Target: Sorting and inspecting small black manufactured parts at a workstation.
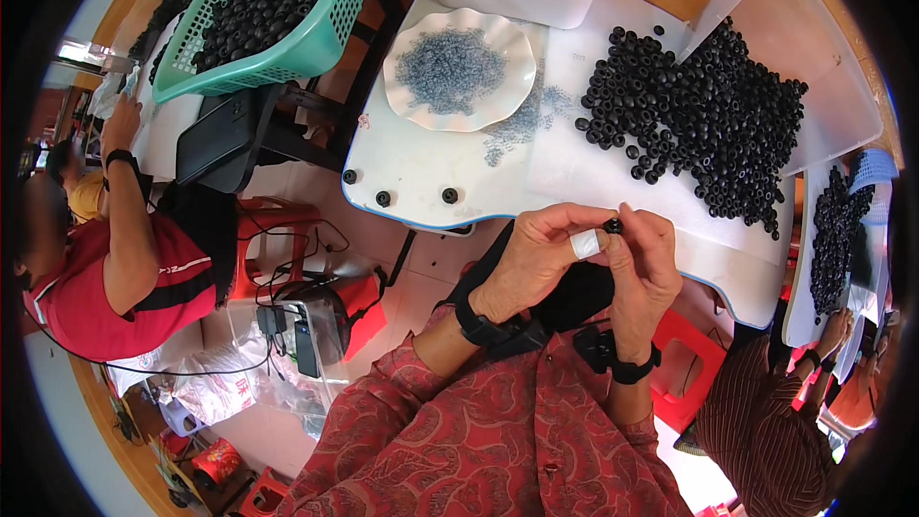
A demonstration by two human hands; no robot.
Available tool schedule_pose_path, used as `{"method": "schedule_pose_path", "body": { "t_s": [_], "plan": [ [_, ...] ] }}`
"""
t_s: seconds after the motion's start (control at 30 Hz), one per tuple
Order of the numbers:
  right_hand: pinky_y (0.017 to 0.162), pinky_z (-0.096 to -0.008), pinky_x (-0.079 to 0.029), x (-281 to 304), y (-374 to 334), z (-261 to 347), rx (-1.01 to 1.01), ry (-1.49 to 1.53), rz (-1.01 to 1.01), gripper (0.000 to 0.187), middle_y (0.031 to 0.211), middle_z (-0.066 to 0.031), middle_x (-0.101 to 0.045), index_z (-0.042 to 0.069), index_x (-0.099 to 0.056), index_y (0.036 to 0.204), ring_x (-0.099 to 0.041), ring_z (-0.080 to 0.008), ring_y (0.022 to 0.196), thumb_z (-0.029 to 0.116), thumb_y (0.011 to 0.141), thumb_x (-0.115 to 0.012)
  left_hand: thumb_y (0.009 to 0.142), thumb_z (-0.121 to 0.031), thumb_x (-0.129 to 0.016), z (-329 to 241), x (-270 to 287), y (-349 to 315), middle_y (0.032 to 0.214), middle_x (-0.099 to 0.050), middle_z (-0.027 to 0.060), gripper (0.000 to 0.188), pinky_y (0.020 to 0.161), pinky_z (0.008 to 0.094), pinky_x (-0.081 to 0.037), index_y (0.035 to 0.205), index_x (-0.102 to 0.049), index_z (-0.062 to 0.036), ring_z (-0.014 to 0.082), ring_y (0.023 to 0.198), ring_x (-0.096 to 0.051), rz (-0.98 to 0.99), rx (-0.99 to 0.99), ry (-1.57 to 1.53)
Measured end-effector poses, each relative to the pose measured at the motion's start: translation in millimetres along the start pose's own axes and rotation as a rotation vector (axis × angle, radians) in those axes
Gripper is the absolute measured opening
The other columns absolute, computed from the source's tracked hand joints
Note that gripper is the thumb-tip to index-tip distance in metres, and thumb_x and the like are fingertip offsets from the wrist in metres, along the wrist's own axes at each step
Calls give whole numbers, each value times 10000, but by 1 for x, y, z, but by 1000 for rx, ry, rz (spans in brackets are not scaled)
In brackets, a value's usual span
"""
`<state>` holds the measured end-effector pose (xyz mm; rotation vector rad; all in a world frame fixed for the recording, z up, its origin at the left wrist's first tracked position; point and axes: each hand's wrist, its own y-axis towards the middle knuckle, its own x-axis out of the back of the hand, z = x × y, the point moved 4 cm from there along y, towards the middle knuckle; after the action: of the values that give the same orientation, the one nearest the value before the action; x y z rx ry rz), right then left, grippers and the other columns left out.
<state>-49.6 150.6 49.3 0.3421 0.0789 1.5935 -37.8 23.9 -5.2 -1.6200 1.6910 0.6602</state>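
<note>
Red patterned shirt (469,431), cloth with paisley-like print, fills 6 o'clock. Ahead, left hand (531,263) and right hand (646,268), both nearly closed, fingertips pinching one small, shiny black bead (614,227) between them; bead at left hand's 2 o'clock, right hand's 11. White wrap (585,244) on one left digit. Beyond, white desk (412,172) with blue edge. From bead: three loose dark pieces (383,198) at 9; heaped black rounded beads (708,120), holed, at 1; scalloped white plate (522,62) of tiny translucent bluish-grey pieces (450,67) between 10 and 11; smooth white tub (565,5), 11.
</note>
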Motion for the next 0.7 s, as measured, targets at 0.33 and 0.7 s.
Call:
{"method": "schedule_pose_path", "body": {
  "t_s": [0.33, 0.7],
  "plan": [
    [742, -236, -529, -6, 1, 5, 93, -64, 131, 252, 1085, -81, -582, -13, -688, 1148, -640, -130, 864, -52, 900, -664, 970, -11, -600, -5, 4, -1, 1067, -684, 114, 186, 811, 270, -591, 1138, -649, 52, 148, 951, -669, -64, 2, -25],
    [778, -236, -529, -1, -2, -9, -67, 130, 74, 177, 1084, -74, -589, -26, -654, 1097, -633, -118, 897, -47, 922, -646, 957, -27, -628, -1, 7, -2, 1065, -693, 95, 230, 803, 276, -591, 1178, -668, 23, 145, 942, -667, -57, 19, 86]
  ]
}}
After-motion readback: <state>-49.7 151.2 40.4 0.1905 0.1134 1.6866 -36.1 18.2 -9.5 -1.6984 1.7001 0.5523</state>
